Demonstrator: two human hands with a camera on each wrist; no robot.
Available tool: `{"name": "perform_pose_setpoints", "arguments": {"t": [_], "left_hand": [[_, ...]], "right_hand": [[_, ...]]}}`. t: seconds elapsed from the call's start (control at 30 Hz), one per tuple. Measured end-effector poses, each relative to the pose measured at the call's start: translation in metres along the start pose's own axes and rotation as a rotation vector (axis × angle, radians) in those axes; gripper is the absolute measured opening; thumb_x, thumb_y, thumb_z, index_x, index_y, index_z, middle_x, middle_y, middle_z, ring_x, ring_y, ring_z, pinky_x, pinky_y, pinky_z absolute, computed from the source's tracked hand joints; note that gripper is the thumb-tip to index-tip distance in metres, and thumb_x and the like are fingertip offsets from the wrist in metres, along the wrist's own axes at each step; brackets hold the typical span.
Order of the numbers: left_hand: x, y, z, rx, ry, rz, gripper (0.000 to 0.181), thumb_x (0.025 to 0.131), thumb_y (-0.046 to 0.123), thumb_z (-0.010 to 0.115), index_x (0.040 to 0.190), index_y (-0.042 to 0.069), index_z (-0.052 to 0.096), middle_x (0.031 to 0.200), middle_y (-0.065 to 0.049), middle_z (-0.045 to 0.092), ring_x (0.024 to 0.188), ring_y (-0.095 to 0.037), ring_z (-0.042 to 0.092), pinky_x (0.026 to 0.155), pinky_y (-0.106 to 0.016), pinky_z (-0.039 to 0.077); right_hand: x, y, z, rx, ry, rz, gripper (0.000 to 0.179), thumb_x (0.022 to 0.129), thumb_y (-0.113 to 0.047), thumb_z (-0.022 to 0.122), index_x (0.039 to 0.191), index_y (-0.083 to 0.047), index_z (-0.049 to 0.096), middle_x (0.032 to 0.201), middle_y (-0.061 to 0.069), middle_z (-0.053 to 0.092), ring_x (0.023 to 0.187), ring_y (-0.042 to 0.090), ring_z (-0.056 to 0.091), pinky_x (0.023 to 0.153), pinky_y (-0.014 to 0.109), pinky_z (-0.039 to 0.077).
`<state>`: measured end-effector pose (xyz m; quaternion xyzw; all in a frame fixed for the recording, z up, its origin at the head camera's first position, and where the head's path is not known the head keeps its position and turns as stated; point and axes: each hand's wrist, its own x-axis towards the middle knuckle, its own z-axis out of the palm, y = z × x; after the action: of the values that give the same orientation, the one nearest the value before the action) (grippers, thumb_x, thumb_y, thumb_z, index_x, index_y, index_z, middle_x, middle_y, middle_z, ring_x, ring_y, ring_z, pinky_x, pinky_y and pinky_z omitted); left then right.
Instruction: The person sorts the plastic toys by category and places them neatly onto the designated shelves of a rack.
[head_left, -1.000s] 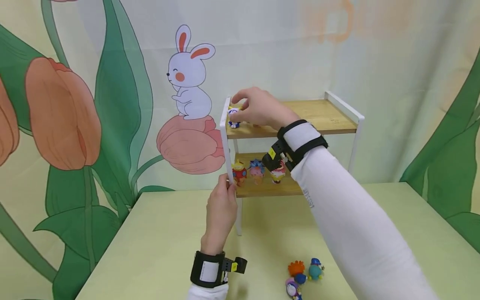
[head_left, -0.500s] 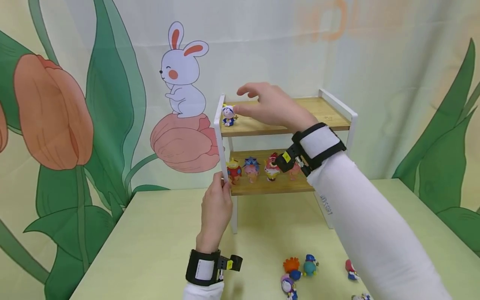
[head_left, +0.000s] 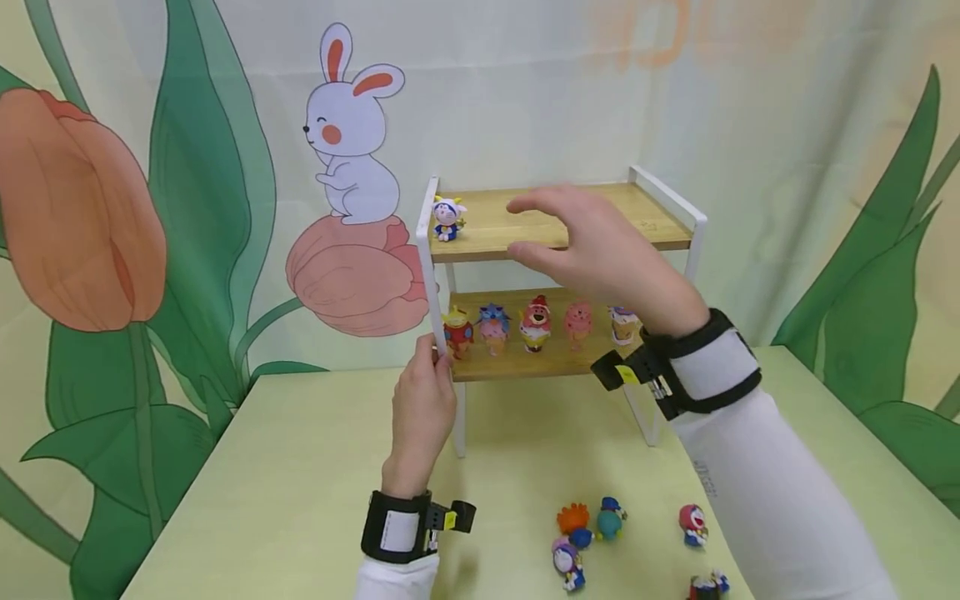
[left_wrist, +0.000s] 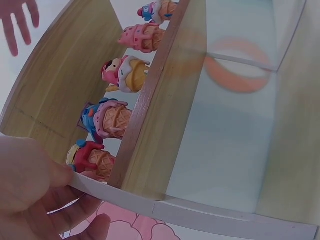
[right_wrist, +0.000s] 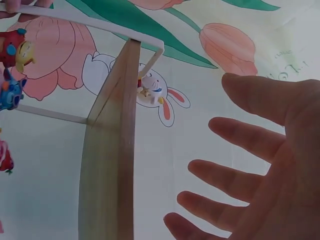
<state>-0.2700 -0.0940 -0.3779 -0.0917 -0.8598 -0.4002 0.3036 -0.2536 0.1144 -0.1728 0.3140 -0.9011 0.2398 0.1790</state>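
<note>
Figurine (head_left: 447,220) let go on the top board (head_left: 483,217), right hand (head_left: 600,250) drawn back

Head view: the right hand, at the horned figurine a second ago, is now off to its right, well apart from it. Its grip is apart, thumb and fingers spread with nothing between them. The figurine rests upright at the left end of the top board, just beside the white side frame (head_left: 431,287), so its placing looks finished. The left hand (head_left: 423,408) stays clamped on that frame, presumably steadying it. Five ice-cream figurines (head_left: 492,325) line the lower board (head_left: 510,365). Loose figurines (head_left: 609,518) lie on the pale yellow-green bench (head_left: 300,467), one cut off at the bottom edge. Behind hangs a backdrop (head_left: 525,108) printed with tulips (head_left: 75,208) and a white rabbit (head_left: 348,125).

Left wrist view: thumb and fingers close round the side frame; the ice-cream row recedes along the lower board. Fingers of the right hand show at the upper left, touching nothing.

Right wrist view: the right hand's digits are spread and bare. The figurine shows only partly past the top board's edge, the printed rabbit behind it.
</note>
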Motion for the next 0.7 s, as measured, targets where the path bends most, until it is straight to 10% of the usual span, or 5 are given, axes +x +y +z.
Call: {"name": "perform_pose_setpoints", "arguments": {"t": [0.7], "left_hand": [[-0.001, 0.001, -0.001, -0.026, -0.029, -0.02, 0.022, 0.101, 0.005, 0.05, 0.123, -0.001, 0.05, 0.094, -0.015, 0.065, 0.072, -0.026, 0.06, 0.059, -0.039, 0.05]], "right_hand": [[-0.147, 0.076, 0.034, 0.149, -0.005, 0.151, 0.042, 0.096, -0.027, 0.064, 0.134, -0.011, 0.057, 0.139, 0.009, 0.053, 0.127, 0.03, 0.047, 0.09, 0.055, 0.045]]}}
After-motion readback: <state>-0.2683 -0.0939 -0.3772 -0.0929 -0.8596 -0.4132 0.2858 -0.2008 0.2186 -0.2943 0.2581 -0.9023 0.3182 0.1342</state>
